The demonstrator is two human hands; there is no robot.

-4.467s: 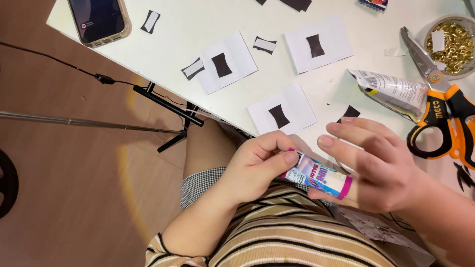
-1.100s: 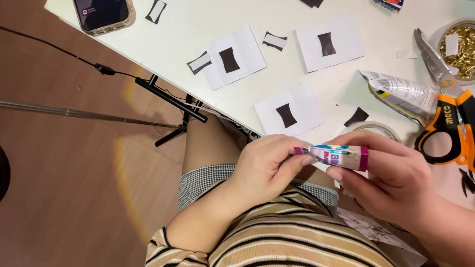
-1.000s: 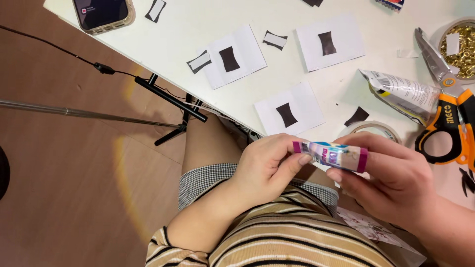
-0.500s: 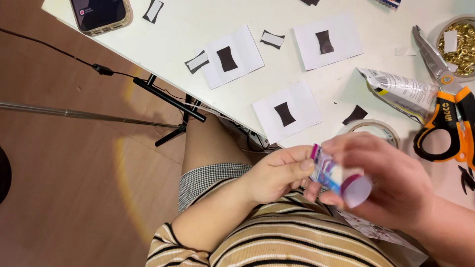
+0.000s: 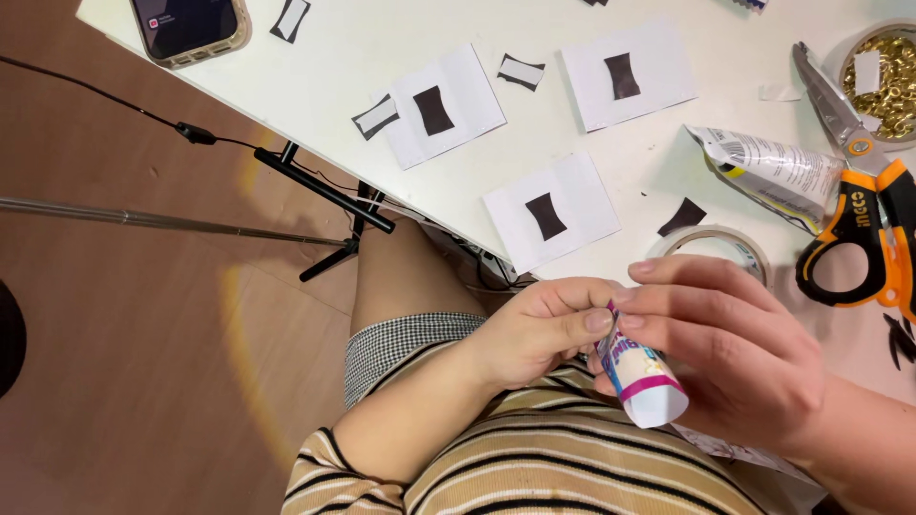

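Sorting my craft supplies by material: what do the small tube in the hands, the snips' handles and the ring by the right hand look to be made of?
The tube looks like glossy printed plastic, white with a pink band, though coated metal is possible. The snips' handles look like matte orange and black rubbery plastic, with bare metal blades. The ring seems to be a roll of clear tape, translucent and shiny.

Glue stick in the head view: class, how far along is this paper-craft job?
Done: three white squares on the table each carry a black shape. In hand: both hands, left hand and right hand, grip the glue stick at its cap end. Left: loose black scraps, like one by the tape roll, lie unglued.
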